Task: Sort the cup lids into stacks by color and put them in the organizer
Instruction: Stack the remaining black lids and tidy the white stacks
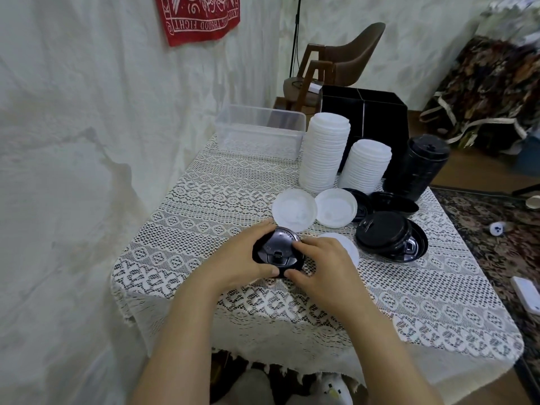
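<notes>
Tall white lid stacks (325, 153), loose black lids (385, 233) behind; left hand (239, 258) and right hand (324, 264) both grip one round black plastic lid (277, 249).

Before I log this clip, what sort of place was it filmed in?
Probably a room in a home rather than a shop or café: the lids are spread over a lace tablecloth, a patterned rug lies to the right, and a wooden chair stands in the far corner.

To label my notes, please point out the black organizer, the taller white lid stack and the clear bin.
black organizer (380, 118): head view, on its front wall.
taller white lid stack (325, 153): head view, on its side.
clear bin (257, 138): head view, on its near wall.
</notes>
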